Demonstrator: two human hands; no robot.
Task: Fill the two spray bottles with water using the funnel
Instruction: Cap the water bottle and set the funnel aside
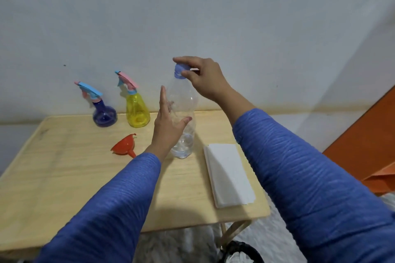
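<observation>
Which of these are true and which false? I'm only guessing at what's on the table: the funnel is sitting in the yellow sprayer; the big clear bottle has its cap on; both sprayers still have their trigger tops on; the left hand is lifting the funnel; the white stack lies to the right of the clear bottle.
1. The funnel sits in the yellow spray bottle. False: it lies on the table, apart from both sprayers.
2. The clear bottle has its cap on. True; the right hand grips it.
3. The yellow and blue spray bottle keep their trigger tops. True.
4. The left hand lifts the funnel. False: it is open against the clear bottle.
5. The white stack lies right of the clear bottle. True.
</observation>
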